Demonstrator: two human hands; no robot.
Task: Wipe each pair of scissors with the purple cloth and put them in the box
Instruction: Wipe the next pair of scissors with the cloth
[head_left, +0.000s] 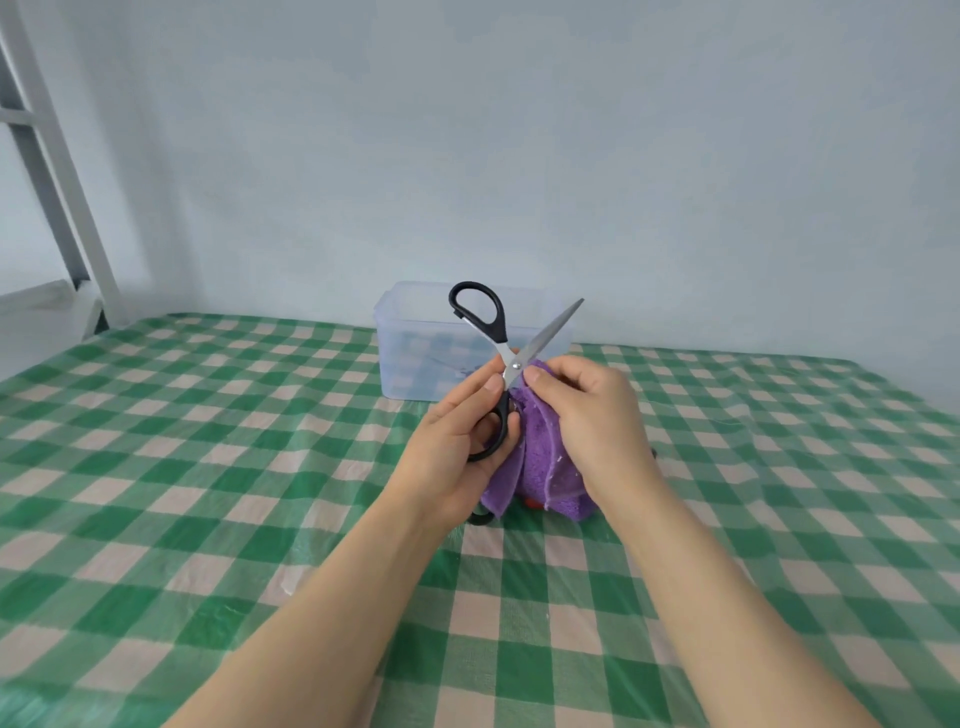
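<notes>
Black-handled scissors are held up over the table with their blades spread wide. My left hand grips the lower handle loop, thumb near the pivot. My right hand pinches the purple cloth around the lower blade, which the cloth hides. One bare blade points up to the right. Behind them stands the clear plastic box, open on top, with scissors faintly visible inside. Under the hanging cloth, a black handle and a red bit of other scissors lie on the table.
A green-and-white checked tablecloth covers the table. A white metal frame stands at the far left against the pale wall. The table's far edge runs just behind the box.
</notes>
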